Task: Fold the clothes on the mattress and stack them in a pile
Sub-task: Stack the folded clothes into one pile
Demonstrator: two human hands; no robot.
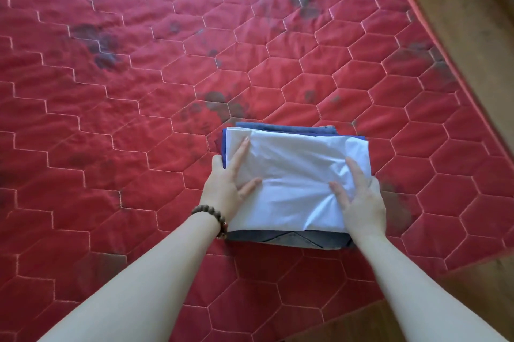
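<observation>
Folded clothes [292, 174] sat piled near the red mattress's [139, 91] corner as the left hand [228, 183] and right hand [358, 202] pressed flat-fingered on top, gripping nothing; squaring edges evenly seemed wise.

A folded white cotton garment [294, 174] lies on top of a pile, over a folded blue cloth [292, 130] whose edge shows behind it and a folded grey denim piece [289, 240] whose edge shows in front. The pile sits on the red quilted mattress [139, 77], toward its near right part. The left hand [226, 184] rests on the garment's left side, the right hand [361, 202] on its right. A brown wooden bed frame [459, 7] runs along the mattress's right edge.
</observation>
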